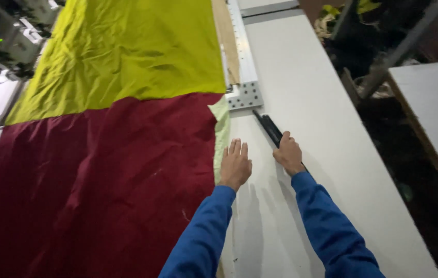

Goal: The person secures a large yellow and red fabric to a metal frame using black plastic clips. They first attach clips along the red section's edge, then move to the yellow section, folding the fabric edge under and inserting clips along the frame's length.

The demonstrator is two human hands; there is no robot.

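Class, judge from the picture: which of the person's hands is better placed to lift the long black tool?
Probably the right hand: it already rests on the black tool. The left hand lies flat at the fabric edge, apart from it.

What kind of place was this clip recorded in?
Probably a garment or textile cutting room. Maroon cloth and yellow-green cloth lie spread on a long white table beside a perforated metal rail; the right hand grips a long black tool.
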